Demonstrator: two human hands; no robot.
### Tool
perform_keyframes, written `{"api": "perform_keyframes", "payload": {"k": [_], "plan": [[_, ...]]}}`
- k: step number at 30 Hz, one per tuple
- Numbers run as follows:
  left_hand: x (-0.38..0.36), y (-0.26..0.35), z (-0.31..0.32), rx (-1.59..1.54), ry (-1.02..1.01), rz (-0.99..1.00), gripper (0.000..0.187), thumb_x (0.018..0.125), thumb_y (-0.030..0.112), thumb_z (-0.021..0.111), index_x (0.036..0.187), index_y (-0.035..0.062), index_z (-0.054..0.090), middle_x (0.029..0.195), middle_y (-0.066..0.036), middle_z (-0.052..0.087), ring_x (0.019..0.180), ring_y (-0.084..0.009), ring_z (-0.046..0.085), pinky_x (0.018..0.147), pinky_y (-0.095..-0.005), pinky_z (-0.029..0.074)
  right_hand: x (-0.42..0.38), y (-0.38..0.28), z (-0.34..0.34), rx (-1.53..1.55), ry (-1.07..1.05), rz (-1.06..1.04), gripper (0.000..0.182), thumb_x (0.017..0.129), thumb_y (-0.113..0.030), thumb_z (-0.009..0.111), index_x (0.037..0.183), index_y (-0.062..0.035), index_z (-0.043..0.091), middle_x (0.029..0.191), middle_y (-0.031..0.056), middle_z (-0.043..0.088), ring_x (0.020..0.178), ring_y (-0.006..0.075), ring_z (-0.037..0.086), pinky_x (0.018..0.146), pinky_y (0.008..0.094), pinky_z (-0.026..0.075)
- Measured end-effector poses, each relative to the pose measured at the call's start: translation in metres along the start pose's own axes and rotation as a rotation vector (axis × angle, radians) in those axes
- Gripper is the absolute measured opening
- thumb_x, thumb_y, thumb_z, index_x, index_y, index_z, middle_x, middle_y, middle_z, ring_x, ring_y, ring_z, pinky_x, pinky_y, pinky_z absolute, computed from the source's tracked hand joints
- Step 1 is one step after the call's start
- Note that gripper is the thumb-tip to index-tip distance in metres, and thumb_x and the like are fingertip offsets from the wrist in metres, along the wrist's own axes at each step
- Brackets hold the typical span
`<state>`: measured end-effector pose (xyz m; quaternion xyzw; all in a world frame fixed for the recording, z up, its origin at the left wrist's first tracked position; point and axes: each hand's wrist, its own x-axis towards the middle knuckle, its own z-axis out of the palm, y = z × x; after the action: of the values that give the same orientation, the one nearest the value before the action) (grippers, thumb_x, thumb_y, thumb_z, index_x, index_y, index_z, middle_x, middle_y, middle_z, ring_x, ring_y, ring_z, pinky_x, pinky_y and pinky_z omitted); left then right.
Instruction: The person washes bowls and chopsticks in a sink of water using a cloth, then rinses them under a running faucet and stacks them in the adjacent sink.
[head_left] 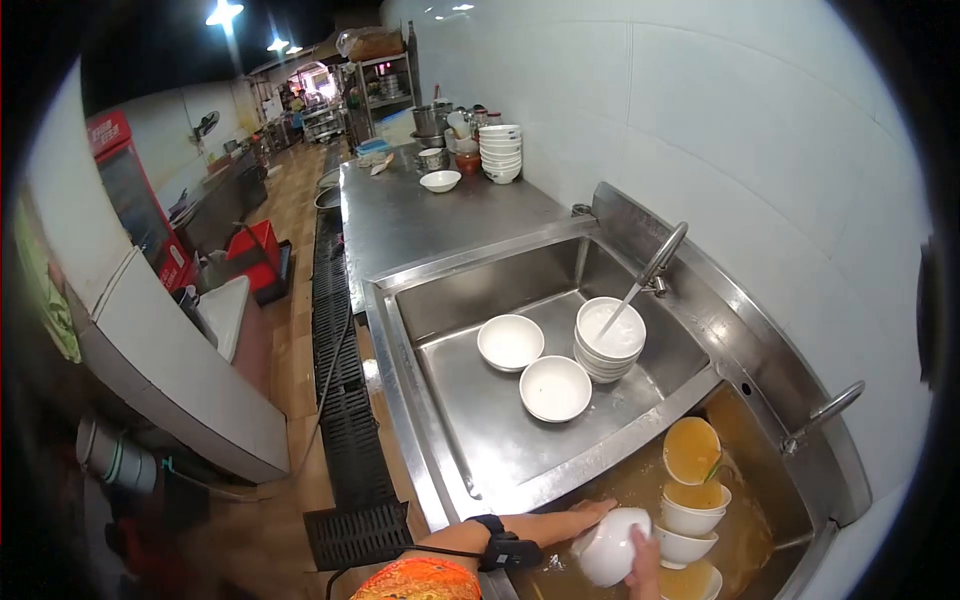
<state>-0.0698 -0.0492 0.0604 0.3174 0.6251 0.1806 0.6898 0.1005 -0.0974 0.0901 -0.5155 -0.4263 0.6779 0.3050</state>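
Note:
A white bowl (608, 550) is tilted on its side over the murky water of the near sink basin (800, 560). My right hand (645, 565) grips its right side, fingers bent around it. At the bowl's far left side is my left hand (597, 509), close against it; the bowl and water hide most of its fingers. A black strap with a small device (508, 548) circles my left wrist. Right of the bowl, several white bowls (685, 545) lie half sunk in the water, one (692, 450) filled with yellowish water.
In the far basin (460, 440) stand two single bowls (510, 342) and a bowl stack (608, 345) under a running faucet (665, 250). Another faucet (825, 412) overhangs the near basin. The steel counter (430, 220) beyond holds stacked bowls (501, 155) and pots (430, 120). A drain grate (350, 430) runs along the floor.

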Motion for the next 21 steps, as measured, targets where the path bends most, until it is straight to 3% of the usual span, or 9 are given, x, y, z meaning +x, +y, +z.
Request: {"api": "perform_keyframes", "payload": {"k": [1, 4, 9, 11, 13, 15, 16, 18, 21], "plan": [[0.001, -0.006, -0.006, -0.023, -0.107, 0.069, 0.056, 0.084, 0.061, 0.039, 0.101, 0.0136, 0.065, 0.097, -0.01, 0.064, 0.086, -0.0217, 0.06, 0.076, -0.035, 0.047, -0.003, -0.003, -0.002, 0.418, 0.03, -0.057, 0.055, 0.087, -0.04, 0.052, 0.125, -0.0009, 0.043, 0.116, 0.0167, 0.055, 0.097, 0.0326, 0.058, 0.084, 0.0435, 0.047], [-0.021, 0.011, -0.008, -0.407, -0.429, 0.216, 0.056, 0.084, 0.059, 0.043, 0.108, 0.0129, 0.062, 0.102, -0.008, 0.063, 0.087, -0.0206, 0.06, 0.077, -0.0351, 0.048, -0.007, -0.011, -0.01, 0.445, 0.058, -0.078, 0.055, 0.089, -0.043, 0.046, 0.124, -0.0011, 0.044, 0.116, 0.0161, 0.056, 0.098, 0.0313, 0.058, 0.086, 0.0426, 0.047], [-0.043, 0.021, -0.022, -0.64, -0.667, 0.045, 0.043, 0.085, 0.034, 0.059, 0.112, 0.0005, 0.055, 0.107, -0.015, 0.06, 0.099, -0.0204, 0.059, 0.086, -0.0358, 0.048, -0.024, -0.007, -0.033, 0.49, 0.281, -0.075, 0.051, 0.092, -0.041, 0.038, 0.118, 0.0016, 0.049, 0.108, 0.0161, 0.059, 0.095, 0.028, 0.059, 0.084, 0.0386, 0.048], [-0.042, 0.014, -0.008, -0.643, -0.608, 0.224, 0.044, 0.087, 0.031, 0.057, 0.112, -0.0044, 0.053, 0.107, -0.015, 0.06, 0.095, -0.0225, 0.059, 0.085, -0.0386, 0.049, -0.024, 0.003, -0.031, -0.011, 0.482, -0.245, 0.042, 0.091, -0.03, 0.043, 0.112, 0.0051, 0.053, 0.101, 0.0169, 0.061, 0.091, 0.0269, 0.061, 0.08, 0.0364, 0.049], [-0.045, 0.014, -0.006, -0.659, -0.549, 0.165, 0.038, 0.088, 0.024, 0.054, 0.114, -0.004, 0.052, 0.108, -0.017, 0.059, 0.094, -0.0251, 0.059, 0.084, -0.039, 0.049, 0.005, 0.092, -0.081, -0.071, 0.322, -0.24, 0.035, 0.088, -0.022, 0.044, 0.108, 0.0046, 0.056, 0.102, 0.0157, 0.062, 0.093, 0.0273, 0.059, 0.081, 0.0358, 0.047], [-0.032, 0.005, -0.006, -0.588, -0.304, 0.11, 0.032, 0.089, 0.02, 0.049, 0.111, -0.0037, 0.053, 0.102, -0.017, 0.06, 0.09, -0.0288, 0.061, 0.082, -0.0421, 0.05, -0.038, 0.014, -0.026, -0.914, 0.296, -0.274, 0.041, 0.077, -0.02, 0.056, 0.114, -0.0036, 0.055, 0.103, 0.0223, 0.058, 0.101, 0.0348, 0.054, 0.085, 0.0411, 0.043], [-0.03, 0.002, -0.005, -0.614, -0.211, 0.159, 0.025, 0.087, 0.019, 0.052, 0.098, -0.003, 0.056, 0.09, -0.016, 0.061, 0.077, -0.0259, 0.062, 0.07, -0.0411, 0.052, -0.027, 0.074, -0.048, -1.135, 0.231, -0.225, 0.042, 0.069, -0.018, 0.066, 0.106, -0.0024, 0.053, 0.094, 0.0225, 0.055, 0.094, 0.0406, 0.051, 0.085, 0.0464, 0.041], [-0.017, -0.009, -0.011, -0.698, -0.169, 0.125, 0.026, 0.092, 0.019, 0.046, 0.104, -0.003, 0.052, 0.094, -0.016, 0.06, 0.082, -0.0271, 0.062, 0.072, -0.0424, 0.053, -0.051, 0.068, -0.027, -1.245, 0.377, -0.116, 0.036, 0.071, -0.022, 0.064, 0.101, -0.0025, 0.057, 0.092, 0.0225, 0.057, 0.093, 0.0389, 0.053, 0.086, 0.0429, 0.041], [-0.027, -0.008, -0.012, -0.745, -0.095, 0.049, 0.03, 0.094, 0.022, 0.042, 0.112, -0.0017, 0.048, 0.103, -0.015, 0.058, 0.09, -0.0282, 0.06, 0.076, -0.0464, 0.052, -0.045, 0.104, -0.066, -0.654, 0.326, 0.053, 0.035, 0.078, -0.023, 0.06, 0.104, 0.0005, 0.056, 0.094, 0.0142, 0.059, 0.09, 0.0259, 0.056, 0.081, 0.0344, 0.044]]}}
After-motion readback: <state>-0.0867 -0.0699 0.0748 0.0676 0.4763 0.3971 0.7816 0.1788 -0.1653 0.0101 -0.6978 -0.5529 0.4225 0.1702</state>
